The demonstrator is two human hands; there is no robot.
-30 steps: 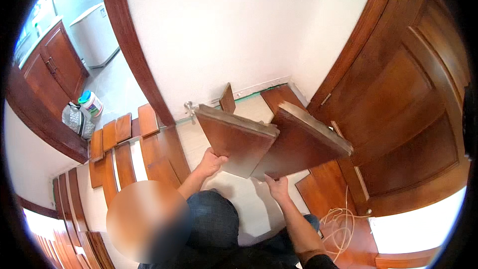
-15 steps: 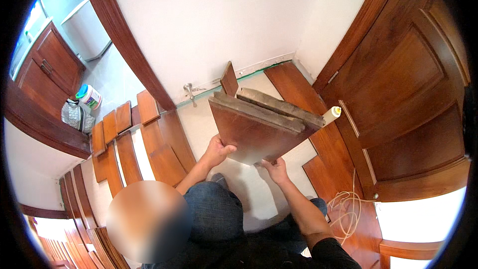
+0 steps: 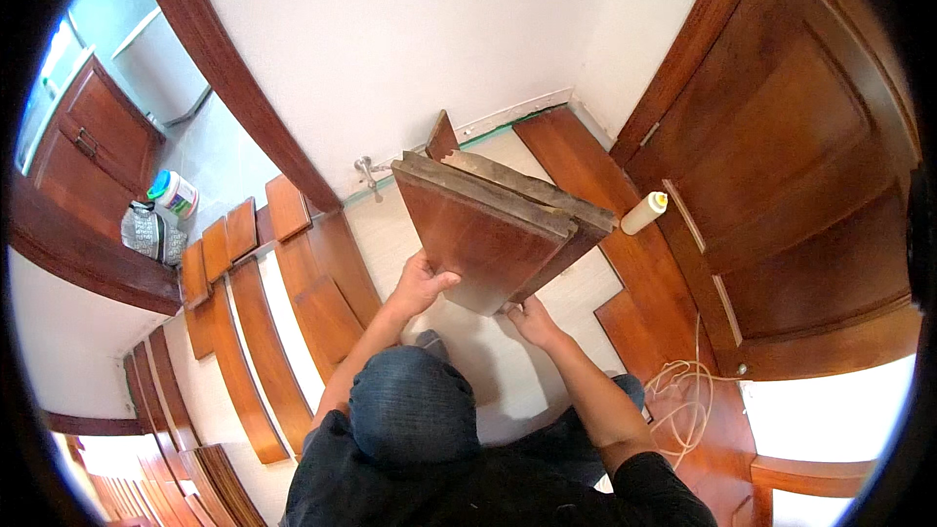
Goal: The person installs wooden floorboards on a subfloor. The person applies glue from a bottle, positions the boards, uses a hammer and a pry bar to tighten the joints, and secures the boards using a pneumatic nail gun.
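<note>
A small bundle of reddish-brown floorboards (image 3: 478, 224) stands tilted in front of me, raw edges upward, the boards slightly fanned apart. My left hand (image 3: 425, 288) grips the near board's left side, its thumb on the glossy face. Lower down, my right hand (image 3: 533, 320) is closed at the bundle's bottom corner, its fingertips partly hidden by the wood. Behind the bundle, a short board piece (image 3: 442, 136) leans near the wall. Right of the boards, a pale bottle with a yellow tip (image 3: 644, 213) stands on laid flooring (image 3: 576, 161).
Loose planks (image 3: 310, 283) lie in rows at left on pale underlay. A metal fitting (image 3: 366, 172) is by the wall base. A coiled cord (image 3: 688, 400) lies near the wooden door (image 3: 781, 185). A bucket (image 3: 174, 195) and a patterned bag (image 3: 146, 231) stand by the left doorway.
The bundle of floorboards has shifted a little left and away from me, and its rear part spreads more. The bottle it partly covered now shows in full. Both hands keep their grip.
</note>
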